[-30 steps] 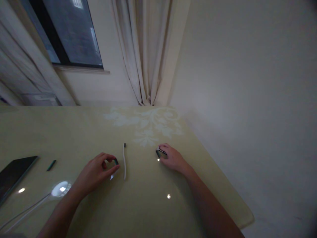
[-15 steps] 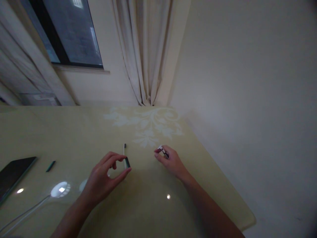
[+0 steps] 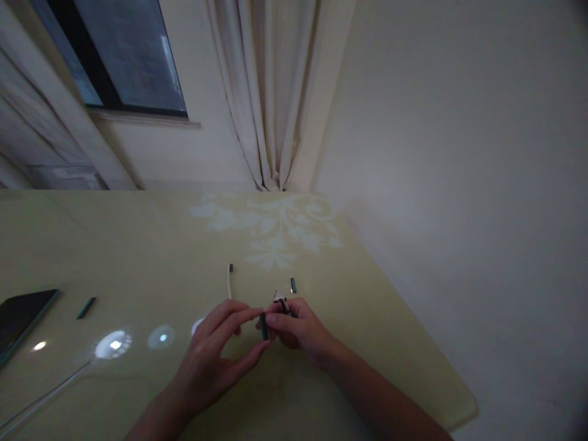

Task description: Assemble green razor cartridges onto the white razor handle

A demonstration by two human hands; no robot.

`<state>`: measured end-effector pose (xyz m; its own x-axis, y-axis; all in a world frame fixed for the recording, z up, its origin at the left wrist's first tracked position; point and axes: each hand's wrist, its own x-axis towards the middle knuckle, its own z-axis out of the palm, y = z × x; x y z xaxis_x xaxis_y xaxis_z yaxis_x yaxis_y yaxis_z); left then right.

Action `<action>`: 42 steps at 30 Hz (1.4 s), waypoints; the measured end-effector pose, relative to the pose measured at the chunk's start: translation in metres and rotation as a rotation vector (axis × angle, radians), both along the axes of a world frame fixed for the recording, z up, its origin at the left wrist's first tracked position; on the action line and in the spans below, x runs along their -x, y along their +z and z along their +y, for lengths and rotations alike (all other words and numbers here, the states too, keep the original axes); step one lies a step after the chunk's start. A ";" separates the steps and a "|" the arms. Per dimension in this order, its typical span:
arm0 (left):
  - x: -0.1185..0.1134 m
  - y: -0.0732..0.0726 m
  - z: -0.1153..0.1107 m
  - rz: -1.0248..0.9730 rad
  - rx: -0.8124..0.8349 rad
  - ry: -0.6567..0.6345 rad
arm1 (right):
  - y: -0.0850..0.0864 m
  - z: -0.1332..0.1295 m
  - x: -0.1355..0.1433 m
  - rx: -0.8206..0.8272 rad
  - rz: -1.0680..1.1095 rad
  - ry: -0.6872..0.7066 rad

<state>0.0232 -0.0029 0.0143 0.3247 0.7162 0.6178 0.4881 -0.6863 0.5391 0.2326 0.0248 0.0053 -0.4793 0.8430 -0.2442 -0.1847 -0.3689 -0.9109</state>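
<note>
Between thumb and fingers, my left hand (image 3: 214,352) pinches a small dark green piece (image 3: 263,326), held upright. My right hand (image 3: 303,327) meets it from the right, its fingertips at the piece's upper part. A small silver and dark item (image 3: 282,303) is also gripped in my right hand; its exact form is too small to tell. Beyond the right hand, a small dark piece (image 3: 293,285) lies on the table. A thin white stick with a dark tip (image 3: 229,282) lies beyond my left hand.
On the yellowish glossy table (image 3: 138,245), a dark flat device (image 3: 25,318) lies at the left, with a small dark green bar (image 3: 86,308) beside it. A white cable (image 3: 46,395) runs at the lower left. Curtains and a wall stand behind.
My left hand has moved right with the green piece, and my right hand has come lower and left; the two now meet. The small dark piece beyond the right hand is now visible.
</note>
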 end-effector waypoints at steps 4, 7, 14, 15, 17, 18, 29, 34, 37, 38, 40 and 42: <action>-0.002 0.000 -0.003 -0.005 -0.003 0.003 | -0.004 -0.004 0.002 0.092 0.063 0.007; -0.003 0.000 -0.003 -0.001 -0.004 -0.002 | -0.006 -0.007 0.004 0.119 0.074 -0.021; -0.003 0.002 -0.005 -0.002 0.016 -0.008 | -0.009 -0.010 0.005 0.091 0.069 -0.042; -0.003 0.002 -0.005 -0.002 0.021 -0.006 | -0.010 -0.010 0.005 0.090 0.063 -0.045; -0.004 0.001 -0.005 -0.005 0.028 -0.006 | -0.012 -0.010 0.005 0.089 0.056 -0.052; -0.004 0.000 -0.005 -0.007 0.030 -0.006 | -0.012 -0.010 0.006 0.088 0.056 -0.055; -0.006 0.004 -0.006 -0.034 0.026 -0.011 | -0.015 -0.012 0.005 0.085 0.071 -0.067; -0.006 0.004 -0.006 -0.041 0.016 -0.005 | -0.013 -0.012 0.004 0.074 0.080 -0.055; -0.006 0.004 -0.005 -0.033 0.016 0.003 | -0.012 -0.011 0.004 0.082 0.091 -0.044; -0.006 0.004 -0.005 -0.031 0.016 0.005 | -0.012 -0.010 0.004 0.084 0.090 -0.045; -0.006 0.004 -0.006 -0.033 0.014 0.005 | -0.012 -0.010 0.004 0.089 0.085 -0.047; -0.006 0.004 -0.006 -0.035 0.013 -0.002 | -0.012 -0.011 0.004 0.094 0.078 -0.047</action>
